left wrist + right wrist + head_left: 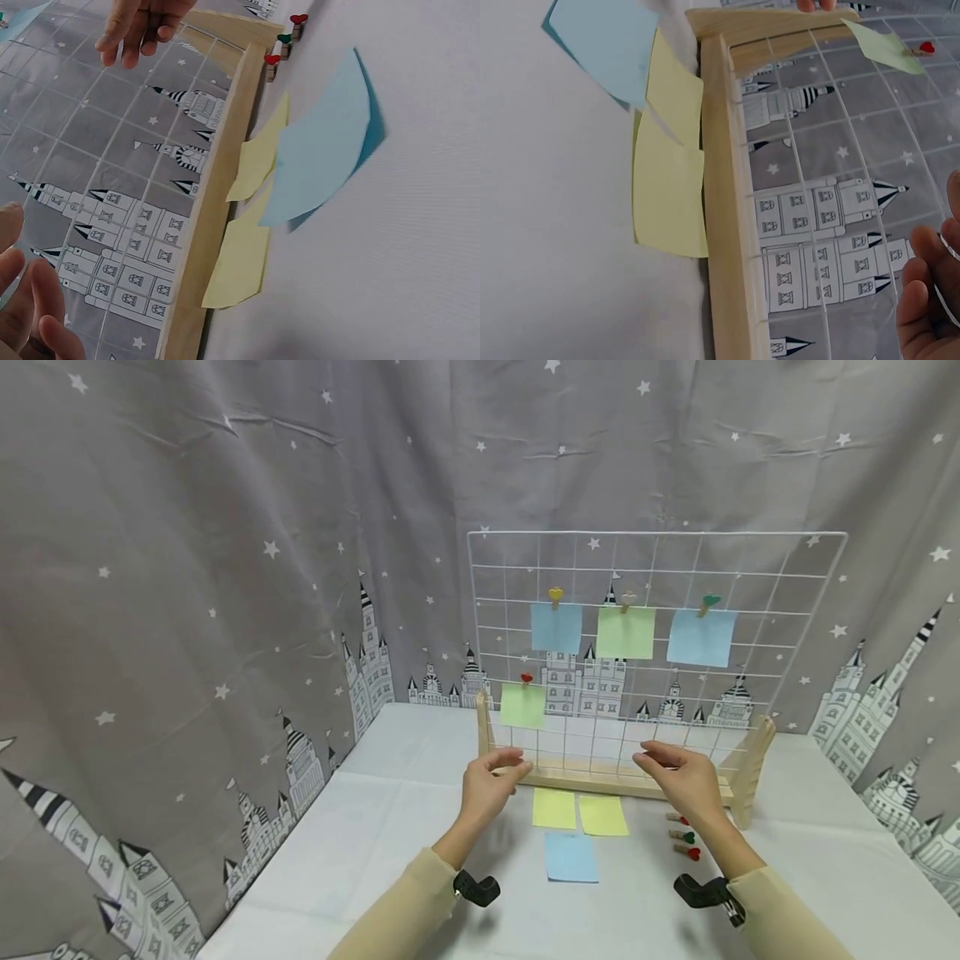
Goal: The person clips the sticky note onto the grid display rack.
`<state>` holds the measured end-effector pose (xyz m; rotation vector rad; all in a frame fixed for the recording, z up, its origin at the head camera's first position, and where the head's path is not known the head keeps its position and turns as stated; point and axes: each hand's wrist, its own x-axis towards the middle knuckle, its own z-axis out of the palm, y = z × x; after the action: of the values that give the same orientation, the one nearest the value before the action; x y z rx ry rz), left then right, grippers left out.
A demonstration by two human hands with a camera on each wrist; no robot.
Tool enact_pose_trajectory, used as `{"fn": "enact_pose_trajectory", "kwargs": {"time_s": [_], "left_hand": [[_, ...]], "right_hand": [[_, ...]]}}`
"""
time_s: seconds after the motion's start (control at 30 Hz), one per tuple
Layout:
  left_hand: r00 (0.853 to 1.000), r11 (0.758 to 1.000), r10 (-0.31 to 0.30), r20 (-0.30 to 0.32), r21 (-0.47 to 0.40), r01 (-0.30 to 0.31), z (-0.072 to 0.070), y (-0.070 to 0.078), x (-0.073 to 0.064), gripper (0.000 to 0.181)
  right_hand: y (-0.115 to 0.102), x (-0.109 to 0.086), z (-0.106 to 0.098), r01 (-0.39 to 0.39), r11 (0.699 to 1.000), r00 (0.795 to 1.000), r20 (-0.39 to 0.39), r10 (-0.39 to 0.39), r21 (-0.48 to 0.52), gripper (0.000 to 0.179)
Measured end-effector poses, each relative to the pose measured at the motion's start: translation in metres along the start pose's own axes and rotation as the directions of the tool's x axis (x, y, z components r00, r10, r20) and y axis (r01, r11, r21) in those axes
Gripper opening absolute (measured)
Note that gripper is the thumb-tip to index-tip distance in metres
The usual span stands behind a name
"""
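My left hand (487, 787) hovers before the lower left of a white wire grid (573, 752), fingers loosely bent and holding nothing. Near the grid's lower right is my right hand (684, 781), likewise relaxed and bare. A green note (522, 707) hangs just above the left hand, pinned by a clothespin with a red heart (527, 677). Higher up, a blue note (557, 630), a green note (626, 635) and another blue note (701, 640) hang in a row from heart clothespins. On the table between the hands lie two yellow notes (554, 808) and blue notes (572, 858).
Three loose clothespins with hearts (686, 837) lie beside my right forearm. The grid stands in a wooden base (630, 783) with upright side pieces (752, 770). A grey curtain (225, 527) with stars and castles closes off the white table (352, 827) behind and at the sides.
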<state>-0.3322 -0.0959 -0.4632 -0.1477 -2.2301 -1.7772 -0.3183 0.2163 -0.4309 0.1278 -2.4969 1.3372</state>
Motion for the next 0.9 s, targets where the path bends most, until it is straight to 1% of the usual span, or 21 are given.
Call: {"fn": "enact_pose_trajectory", "kwargs": {"time_s": [0.2,0.33,0.57,0.73,0.9], "left_hand": [[0.998,1.000,0.002,0.057,0.014,-0.002,0.003,-0.007,-0.008,0.023],[0.996,1.000,0.009,0.086,0.008,-0.010,0.006,-0.011,-0.012,0.027],[0.992,1.000,0.003,0.128,0.010,-0.004,0.008,-0.018,-0.018,0.032],[0.988,1.000,0.004,0.154,0.012,-0.006,0.009,-0.025,-0.022,0.034],[0.980,1.000,-0.020,0.197,0.015,0.017,0.010,-0.031,-0.024,0.034]], "right_hand": [[0.016,-0.005,-0.002,-0.042,0.999,0.999,0.004,0.042,0.005,0.052],[0.027,-0.007,-0.004,-0.054,0.999,0.998,0.009,0.054,0.002,0.052],[0.045,-0.011,-0.010,-0.126,0.992,0.990,0.058,0.128,-0.027,0.054],[0.058,-0.015,-0.013,-0.146,0.989,0.987,0.065,0.148,-0.027,0.057],[0.062,-0.015,-0.016,-0.158,0.987,0.986,0.057,0.158,-0.012,0.059]]}}
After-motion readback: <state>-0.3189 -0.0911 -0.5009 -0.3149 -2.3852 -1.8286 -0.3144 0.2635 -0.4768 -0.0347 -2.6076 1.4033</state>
